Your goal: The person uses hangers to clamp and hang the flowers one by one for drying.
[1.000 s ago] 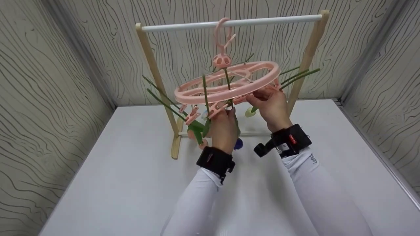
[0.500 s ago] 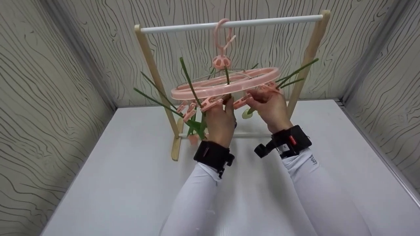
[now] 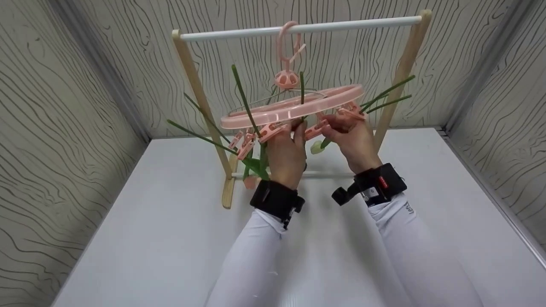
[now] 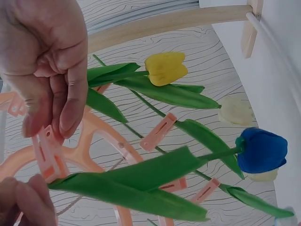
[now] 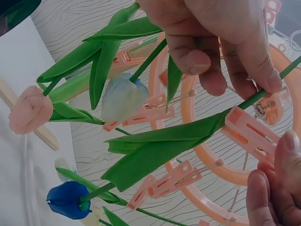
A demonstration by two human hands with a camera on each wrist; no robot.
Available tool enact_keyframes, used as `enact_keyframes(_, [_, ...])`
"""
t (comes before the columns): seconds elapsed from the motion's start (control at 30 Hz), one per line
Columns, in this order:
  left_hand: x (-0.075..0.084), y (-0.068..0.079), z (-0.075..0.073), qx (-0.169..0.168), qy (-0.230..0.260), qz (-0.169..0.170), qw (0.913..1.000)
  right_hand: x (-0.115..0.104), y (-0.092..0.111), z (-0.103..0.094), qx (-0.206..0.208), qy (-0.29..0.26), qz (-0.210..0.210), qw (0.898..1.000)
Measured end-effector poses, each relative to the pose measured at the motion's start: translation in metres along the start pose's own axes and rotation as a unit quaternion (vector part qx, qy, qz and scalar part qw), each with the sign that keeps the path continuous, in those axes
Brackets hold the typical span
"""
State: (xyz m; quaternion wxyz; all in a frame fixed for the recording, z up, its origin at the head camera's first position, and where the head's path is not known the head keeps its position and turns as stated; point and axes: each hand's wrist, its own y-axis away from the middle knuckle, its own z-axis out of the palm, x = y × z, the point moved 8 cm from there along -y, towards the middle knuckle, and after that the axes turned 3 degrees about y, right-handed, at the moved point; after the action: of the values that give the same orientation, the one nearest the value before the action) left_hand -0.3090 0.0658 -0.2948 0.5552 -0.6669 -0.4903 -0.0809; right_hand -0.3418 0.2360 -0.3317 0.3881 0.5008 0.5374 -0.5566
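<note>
Under the round pink hanger (image 3: 294, 106), my left hand (image 3: 286, 155) pinches the stem of a blue tulip (image 4: 261, 150). That stem (image 3: 302, 87) rises past the hanger's rim in the head view. My right hand (image 3: 356, 136) pinches a pink clothespin (image 5: 249, 134) whose jaws are at the stem, just above the leaves; whether they grip it is hard to tell. In the left wrist view the right hand (image 4: 51, 70) is above the clothespin and the left fingertips (image 4: 35, 200) are at the lower left edge. The blue flower is hidden in the head view.
The hanger hooks over a white rod (image 3: 354, 27) on a wooden stand (image 3: 194, 81). Other clothespins around the ring hold tulips head down, among them a yellow one (image 4: 165, 68), a pale blue one (image 5: 124, 96) and a pink one (image 5: 30, 109). A white table (image 3: 170, 238) lies below.
My left hand has moved up and slightly left, and the stem it pinches stands higher. The near left side of the hanger has swung and tilted. My right hand has barely moved.
</note>
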Motion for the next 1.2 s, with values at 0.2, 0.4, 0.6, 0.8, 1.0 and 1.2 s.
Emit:
enact_keyframes(0.2, [0.001,0.0,0.002,-0.01,-0.002,0.002,0.9999,0.001,0.0,-0.001,0.009,-0.009,-0.004,1.0])
enact_keyframes(0.4, [0.0,0.0,0.005,-0.021,0.022,-0.017,0.9994,-0.002,0.0,0.001,-0.011,-0.005,-0.017,1.0])
enact_keyframes(0.6, [0.002,-0.001,0.005,-0.01,0.04,0.005,0.9991,-0.003,0.0,0.0,-0.019,-0.015,-0.022,0.999])
enact_keyframes(0.8, [0.003,0.0,0.006,-0.021,0.042,0.0,0.9989,-0.004,-0.001,0.0,-0.022,-0.001,-0.033,0.999])
enact_keyframes(1.0, [-0.001,0.006,0.009,-0.025,0.037,0.002,0.999,-0.005,0.001,0.007,-0.058,-0.002,-0.049,0.997])
enact_keyframes(1.2, [-0.005,0.015,0.015,-0.032,0.009,0.009,0.9994,0.002,0.003,0.014,-0.062,-0.039,-0.03,0.997])
